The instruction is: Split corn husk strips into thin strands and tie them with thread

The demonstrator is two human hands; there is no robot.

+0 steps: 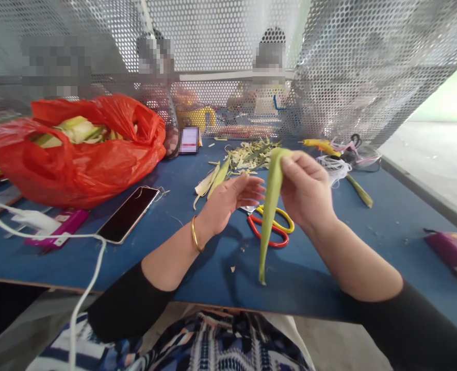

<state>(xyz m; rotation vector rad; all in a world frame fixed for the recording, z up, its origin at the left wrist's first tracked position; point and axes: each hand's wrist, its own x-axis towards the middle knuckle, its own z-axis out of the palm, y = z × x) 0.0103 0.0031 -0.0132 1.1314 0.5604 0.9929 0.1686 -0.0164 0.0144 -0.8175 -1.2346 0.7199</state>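
Note:
My right hand (305, 189) pinches the top of a long green leaf strip (269, 216) that hangs down over the blue table (197, 257). Beside the strip my left hand (228, 198) has its fingers stretched out toward it, the fingertips close to the leaf, and it wears a gold bangle at the wrist. Under both hands lie scissors with red and yellow handles (273, 226).
A red plastic bag (81, 154) full of pale leaves sits at the left. A phone (128, 214), a white cable (58, 237) and a magenta box (60, 226) lie near it. Leaf trimmings (247, 153) pile up behind the hands. Another magenta box (455, 252) lies right. People sit behind the perforated screen (228, 62).

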